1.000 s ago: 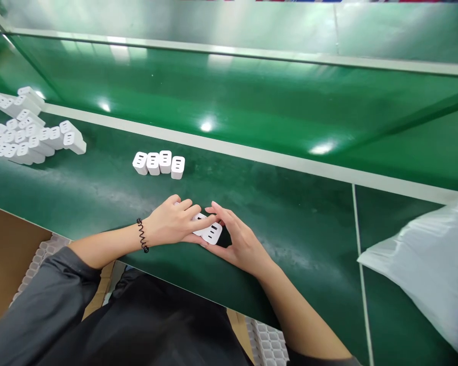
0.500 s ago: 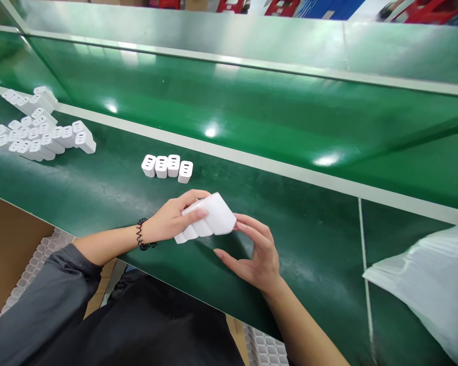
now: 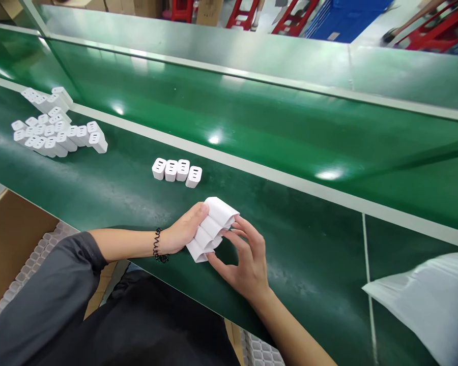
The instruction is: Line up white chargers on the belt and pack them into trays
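Several white charger housings (image 3: 210,227), pressed side by side in a row, are held above the green bench. My left hand (image 3: 183,230) grips them from the left, its thumb lying across the upper side. At their right ends are the fingers of my right hand (image 3: 246,256), with the thumb against the lower end and the fingertips at the upper end. These ends look hollow, though the fingers partly cover them. Just beyond my hands, a short row of white chargers (image 3: 171,171) stands on the bench, port slots facing up.
A larger cluster of white chargers (image 3: 53,134) stands at the far left of the bench (image 3: 309,244). A white plastic bag (image 3: 431,300) lies at the right. Below the front edge is a cardboard box (image 3: 17,239) with white trays. Red stools (image 3: 293,18) stand beyond the bench.
The held housings have tilted, so their right ends now show. My right hand has closed in, bringing its thumb and fingers onto those ends. The camera view has shifted slightly.
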### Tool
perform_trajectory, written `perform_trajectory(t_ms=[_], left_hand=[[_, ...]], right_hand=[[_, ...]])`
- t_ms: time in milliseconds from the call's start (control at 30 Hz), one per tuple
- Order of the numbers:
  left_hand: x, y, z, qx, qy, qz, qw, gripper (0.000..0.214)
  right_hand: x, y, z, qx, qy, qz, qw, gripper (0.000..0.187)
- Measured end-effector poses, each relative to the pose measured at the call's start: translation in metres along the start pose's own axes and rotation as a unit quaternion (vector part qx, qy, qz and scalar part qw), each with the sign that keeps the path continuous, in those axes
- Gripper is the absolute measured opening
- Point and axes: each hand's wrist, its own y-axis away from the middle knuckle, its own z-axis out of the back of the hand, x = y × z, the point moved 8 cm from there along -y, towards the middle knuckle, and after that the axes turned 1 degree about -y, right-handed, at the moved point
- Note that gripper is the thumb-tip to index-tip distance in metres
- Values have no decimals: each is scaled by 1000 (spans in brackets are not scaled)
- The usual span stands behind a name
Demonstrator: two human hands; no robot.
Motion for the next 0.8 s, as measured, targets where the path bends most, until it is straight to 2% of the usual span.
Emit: perform_trajectory(t_ms=[133, 300, 433, 667, 733, 800], left_hand=[[4, 0, -4, 20, 23, 26, 999, 75], [2, 1, -4, 8, 7, 25, 1000, 82], [0, 2, -2, -5, 2, 25, 1000, 86], [4, -1, -2, 0, -51, 28, 998, 72], [3, -5, 0, 7, -71, 15, 997, 71], [-8, -8, 5, 12, -115, -46, 992, 69]], right_hand=[[0, -1, -2, -11, 11, 5, 1000, 68], [1, -4, 2, -47, 14, 30, 998, 79], [-3, -7, -4, -9, 31, 8, 999, 69], [-4, -9, 0, -16, 37, 13, 999, 67], [-7, -10, 1, -18, 32, 10, 999, 65], [-11, -11, 4, -19, 30, -3, 999, 66]])
